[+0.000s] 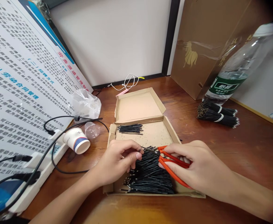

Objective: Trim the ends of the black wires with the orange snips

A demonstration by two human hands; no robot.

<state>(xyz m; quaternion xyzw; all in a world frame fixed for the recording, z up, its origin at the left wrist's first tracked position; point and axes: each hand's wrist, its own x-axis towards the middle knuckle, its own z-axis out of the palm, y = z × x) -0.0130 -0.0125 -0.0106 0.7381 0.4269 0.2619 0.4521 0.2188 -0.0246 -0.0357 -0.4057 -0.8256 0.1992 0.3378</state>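
Note:
My right hand [197,165] is closed around the red handles of a pair of scissors [173,172]. Their dark blades point left, close to the fingertips of my left hand [120,160]. Those fingers are pinched together on what looks like a short black wire, mostly hidden by the fingers. Below both hands, a large heap of cut black wires [150,180] with pale ends fills the near part of an open cardboard box [171,132]. A smaller, neater pile of black wires [130,128] lies in the box's far left corner.
Two tied bundles of black wires [218,116] lie at right, by a plastic water bottle [229,77] and a brown carton [197,46]. At left are a tipped paper cup [77,141], a clear plastic cup [92,130], a plastic bag [86,104] and a power strip [40,174] with black cables.

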